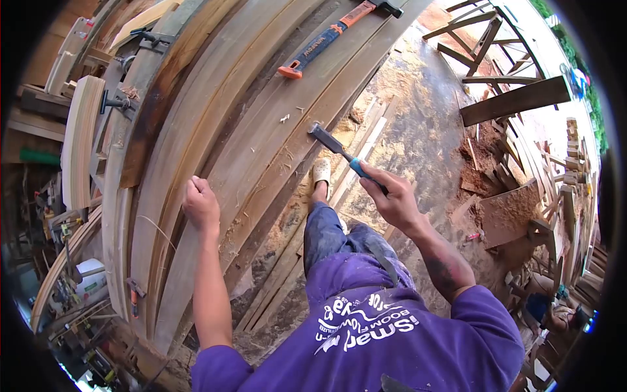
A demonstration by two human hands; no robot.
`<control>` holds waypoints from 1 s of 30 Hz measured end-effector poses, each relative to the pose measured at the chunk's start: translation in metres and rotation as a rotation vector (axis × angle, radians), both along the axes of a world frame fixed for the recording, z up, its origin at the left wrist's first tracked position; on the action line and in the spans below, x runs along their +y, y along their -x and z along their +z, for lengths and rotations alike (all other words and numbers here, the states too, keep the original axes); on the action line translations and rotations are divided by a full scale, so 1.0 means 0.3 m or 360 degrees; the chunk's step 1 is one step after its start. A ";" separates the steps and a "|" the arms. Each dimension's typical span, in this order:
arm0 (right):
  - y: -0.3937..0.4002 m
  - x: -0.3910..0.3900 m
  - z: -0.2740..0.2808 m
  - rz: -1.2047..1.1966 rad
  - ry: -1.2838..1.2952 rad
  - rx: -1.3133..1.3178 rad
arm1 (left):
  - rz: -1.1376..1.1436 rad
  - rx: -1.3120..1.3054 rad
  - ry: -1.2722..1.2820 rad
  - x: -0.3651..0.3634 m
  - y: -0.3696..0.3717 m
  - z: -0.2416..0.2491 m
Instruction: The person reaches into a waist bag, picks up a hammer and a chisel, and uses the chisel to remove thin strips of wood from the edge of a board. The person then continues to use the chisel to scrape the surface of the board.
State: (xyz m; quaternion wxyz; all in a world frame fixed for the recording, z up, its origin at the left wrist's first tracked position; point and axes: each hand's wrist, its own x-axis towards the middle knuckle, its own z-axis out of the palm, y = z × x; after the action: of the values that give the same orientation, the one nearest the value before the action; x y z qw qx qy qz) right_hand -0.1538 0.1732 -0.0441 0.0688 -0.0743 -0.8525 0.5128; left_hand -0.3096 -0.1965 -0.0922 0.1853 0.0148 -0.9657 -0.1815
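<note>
My right hand (397, 201) is closed around the blue and black handle of a wood chisel (336, 145). The chisel's wide dark blade points up and left, its tip at the near edge of a long curved wooden board (277, 147). My left hand (200, 204) is a closed fist over the curved boards to the left, with nothing visible in it. Farther up the boards lies a hammer (326, 40) with an orange and dark blue handle. Small wood shavings (285, 119) are scattered around the chisel tip.
Clamps (121, 102) grip the boards at the left, beside a stack of curved pieces (83, 140). Another hammer (134, 297) is at the lower left. Sawdust and long strips (366, 140) cover the floor. Wooden frames (496, 46) and offcuts (513, 212) stand at the right.
</note>
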 end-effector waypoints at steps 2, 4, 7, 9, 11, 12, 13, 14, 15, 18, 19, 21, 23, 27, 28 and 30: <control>0.011 0.017 0.020 0.0016 -0.0046 -0.0037 | -0.0033 0.0012 -0.0018 0.001 0.005 0.009; 0.055 -0.014 0.031 0.0024 -0.0098 -0.0141 | -0.0043 -0.0009 -0.0020 0.007 0.006 0.017; 0.092 0.008 0.031 0.0097 -0.0106 -0.0056 | -0.0055 -0.0016 -0.0050 0.013 0.011 0.022; 0.042 0.055 0.051 0.0112 -0.0154 -0.0053 | -0.0068 -0.0080 -0.0051 0.007 0.007 0.033; 0.089 0.078 0.070 0.0120 -0.0198 -0.0050 | -0.0006 -0.0168 -0.0047 0.011 -0.002 0.033; 0.099 0.068 0.082 0.0107 -0.0153 -0.0144 | -0.0027 -0.0161 -0.0041 0.009 -0.013 0.034; 0.094 0.046 0.094 0.0070 -0.0089 -0.0246 | -0.0072 -0.0162 -0.0018 -0.006 -0.020 0.044; 0.148 0.077 0.091 0.0091 -0.0070 -0.0283 | -0.0057 -0.0098 -0.0037 0.011 -0.003 0.029; 0.160 0.081 0.046 0.0123 -0.0129 0.0044 | -0.0045 -0.0101 -0.0042 0.013 -0.009 0.026; 0.153 0.134 0.034 -0.0112 0.0988 -0.0724 | -0.0054 -0.0097 -0.0027 -0.002 -0.004 0.024; 0.136 0.157 0.020 -0.0144 0.1556 -0.0836 | -0.0049 -0.0105 -0.0020 -0.013 -0.012 0.018; 0.114 0.157 0.006 -0.0200 0.1268 -0.0738 | -0.0032 -0.0110 -0.0038 -0.004 0.002 0.013; 0.095 0.149 0.023 -0.0235 0.0814 -0.0565 | -0.0001 -0.0145 -0.0057 0.004 -0.012 0.031; 0.094 0.194 0.044 0.0011 -0.0074 -0.0019 | 0.0011 -0.0187 -0.0055 -0.009 -0.011 0.021; 0.127 0.186 0.067 -0.0031 -0.0075 -0.0103 | 0.0007 -0.0190 -0.0045 -0.015 -0.012 0.018; 0.201 0.158 0.106 -0.0106 -0.0073 -0.0281 | -0.0003 -0.0203 -0.0041 -0.025 -0.015 0.020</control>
State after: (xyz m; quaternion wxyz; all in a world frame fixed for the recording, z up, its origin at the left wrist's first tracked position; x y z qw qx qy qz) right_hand -0.2140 0.2205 -0.0123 0.0122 -0.1459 -0.8638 0.4820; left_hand -0.3053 -0.2041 -0.0863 0.1230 0.0278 -0.9731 -0.1926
